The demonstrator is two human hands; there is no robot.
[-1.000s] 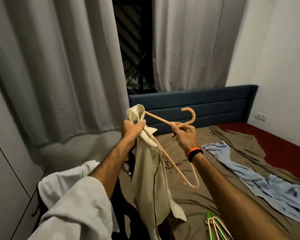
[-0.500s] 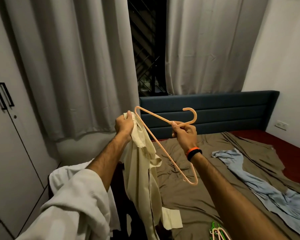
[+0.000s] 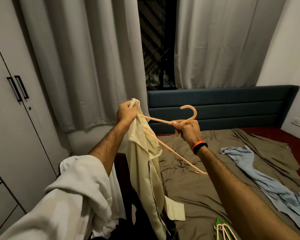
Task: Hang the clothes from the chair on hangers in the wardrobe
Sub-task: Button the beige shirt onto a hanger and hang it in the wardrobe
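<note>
The left hand (image 3: pixel 126 113) grips a bunched end of the cream shirt (image 3: pixel 144 163) up in the air, and the right hand (image 3: pixel 186 129) pinches the peach hanger (image 3: pixel 170 149) just below its hook, one arm of it poked into the cloth. The shirt is only half threaded, I'd say, and hangs loose above the near edge of the bed (image 3: pixel 206 191). A blue garment (image 3: pixel 260 172) lies on the right of the bed, spare hangers (image 3: pixel 222 229) near its foot. The wardrobe (image 3: pixel 9 118) on the left is shut; nothing hung yet.

Bed (image 3: pixel 197 196) with blue garment (image 3: pixel 260 172), hangers (image 3: pixel 222 230)
</note>
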